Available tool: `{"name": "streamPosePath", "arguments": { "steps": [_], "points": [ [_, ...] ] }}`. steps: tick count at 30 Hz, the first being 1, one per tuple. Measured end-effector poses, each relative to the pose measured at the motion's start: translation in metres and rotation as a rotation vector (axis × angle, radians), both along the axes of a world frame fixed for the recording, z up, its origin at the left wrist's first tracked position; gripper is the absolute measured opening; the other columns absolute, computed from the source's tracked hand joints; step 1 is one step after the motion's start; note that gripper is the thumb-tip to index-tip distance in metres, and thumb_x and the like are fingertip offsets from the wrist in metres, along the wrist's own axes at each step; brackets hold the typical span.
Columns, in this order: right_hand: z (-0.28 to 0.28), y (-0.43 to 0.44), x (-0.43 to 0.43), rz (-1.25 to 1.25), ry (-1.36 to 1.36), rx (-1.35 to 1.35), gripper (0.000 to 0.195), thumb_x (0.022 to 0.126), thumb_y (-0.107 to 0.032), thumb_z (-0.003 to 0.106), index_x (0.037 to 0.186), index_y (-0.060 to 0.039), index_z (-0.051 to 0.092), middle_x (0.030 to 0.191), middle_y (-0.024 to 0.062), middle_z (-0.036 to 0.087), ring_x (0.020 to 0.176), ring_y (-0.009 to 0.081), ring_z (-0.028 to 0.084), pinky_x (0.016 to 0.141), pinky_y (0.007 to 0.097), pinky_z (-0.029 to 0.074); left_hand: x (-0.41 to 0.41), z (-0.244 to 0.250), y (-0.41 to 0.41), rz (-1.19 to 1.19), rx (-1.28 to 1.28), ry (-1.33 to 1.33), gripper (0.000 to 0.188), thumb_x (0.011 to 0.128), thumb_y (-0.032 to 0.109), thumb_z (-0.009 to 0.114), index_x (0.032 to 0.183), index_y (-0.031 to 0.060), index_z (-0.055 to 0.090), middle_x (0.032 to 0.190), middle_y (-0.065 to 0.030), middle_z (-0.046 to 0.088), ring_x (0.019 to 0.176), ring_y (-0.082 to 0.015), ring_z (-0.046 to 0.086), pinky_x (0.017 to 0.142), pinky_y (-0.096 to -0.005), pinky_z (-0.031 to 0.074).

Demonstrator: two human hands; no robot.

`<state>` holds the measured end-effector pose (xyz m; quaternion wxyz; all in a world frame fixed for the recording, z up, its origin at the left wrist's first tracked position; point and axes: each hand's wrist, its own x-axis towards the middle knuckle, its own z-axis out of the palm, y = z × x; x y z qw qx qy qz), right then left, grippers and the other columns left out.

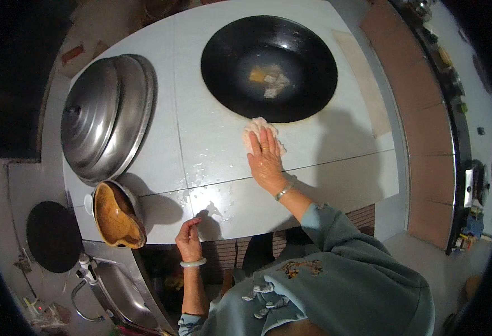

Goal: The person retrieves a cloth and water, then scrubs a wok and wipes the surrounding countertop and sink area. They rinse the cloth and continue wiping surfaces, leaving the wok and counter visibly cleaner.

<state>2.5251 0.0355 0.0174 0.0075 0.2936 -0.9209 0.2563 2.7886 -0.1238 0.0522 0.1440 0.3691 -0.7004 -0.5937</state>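
Observation:
My right hand (pixel 267 164) presses flat on a crumpled pale cloth (pixel 257 124), fingers spread over it. The cloth lies on the white tiled counter (pixel 212 155), against the near rim of a large black wok (pixel 225 80). A yellowish and silvery patch shows in the wok's bottom. Above the counter's front edge hangs my left hand (pixel 189 239), loosely curled and holding nothing. Water drops dot the tiles between my hands.
At the left rests a large domed metal lid (pixel 99 117). Before it, a brown gourd-like scoop (pixel 118 218) sits over a white handled pot (pixel 88 204). A metal sink (pixel 128 290) with a curved faucet (pixel 75 298) lies lower left. Brown-fronted cabinets (pixel 431 176) line the right.

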Motion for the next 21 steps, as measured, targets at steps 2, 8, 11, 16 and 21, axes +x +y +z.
{"name": "streamPosePath", "arguments": {
  "steps": [2, 8, 11, 16, 21],
  "points": [
    [0.001, -0.029, -0.002, 0.075, -0.005, -0.033, 0.061, 0.086, -0.016, 0.054, 0.141, -0.0043, 0.03, 0.148, 0.0237, 0.019, 0.138, 0.0386, 0.015, 0.112, 0.0471, 0.013, 0.014, -0.003, -0.003, 0.022, 0.007, 0.032, 0.014, 0.094, 0.006, 0.051, 0.095, -0.0006, 0.064, 0.095, -0.0077, 0.067, 0.091, -0.0152, 0.061, 0.088, -0.0302, 0.047],
    [-0.007, -0.112, -0.033, 0.238, 0.109, -0.167, 0.055, 0.083, -0.013, 0.055, 0.135, -0.0048, 0.039, 0.141, 0.0217, 0.033, 0.133, 0.037, 0.027, 0.11, 0.0459, 0.022, 0.046, 0.004, 0.0, 0.069, -0.017, 0.035, 0.017, 0.095, 0.006, 0.048, 0.096, -0.0033, 0.063, 0.096, -0.0095, 0.066, 0.093, -0.0163, 0.061, 0.089, -0.0295, 0.047],
    [-0.015, -0.118, -0.018, 0.374, 0.063, -0.203, 0.057, 0.077, -0.007, 0.057, 0.133, -0.0099, 0.043, 0.137, 0.0163, 0.04, 0.131, 0.0333, 0.032, 0.11, 0.0437, 0.026, 0.062, -0.005, 0.0, 0.174, 0.11, 0.067, 0.017, 0.094, 0.009, 0.051, 0.097, -0.0027, 0.063, 0.096, -0.0101, 0.066, 0.092, -0.0172, 0.062, 0.088, -0.0308, 0.048],
    [-0.002, -0.094, 0.099, 0.703, -0.067, -0.141, 0.053, 0.072, 0.005, 0.056, 0.12, -0.0175, 0.053, 0.134, 0.0082, 0.047, 0.129, 0.0268, 0.04, 0.106, 0.0445, 0.035, 0.089, -0.028, -0.004, 0.287, 0.267, 0.092, 0.014, 0.093, 0.008, 0.052, 0.095, -0.0004, 0.063, 0.085, -0.0088, 0.067, 0.073, -0.0168, 0.064, 0.069, -0.0332, 0.055],
    [0.04, -0.04, 0.121, 0.547, -0.265, -0.283, 0.044, 0.077, 0.001, 0.061, 0.118, -0.0143, 0.058, 0.118, 0.0072, 0.059, 0.115, 0.0232, 0.051, 0.097, 0.0386, 0.045, 0.098, -0.028, -0.008, 0.344, 0.452, 0.036, 0.012, 0.09, 0.003, 0.052, 0.094, 0.0006, 0.063, 0.081, -0.011, 0.066, 0.07, -0.0203, 0.066, 0.065, -0.0343, 0.057]
  ]
}}
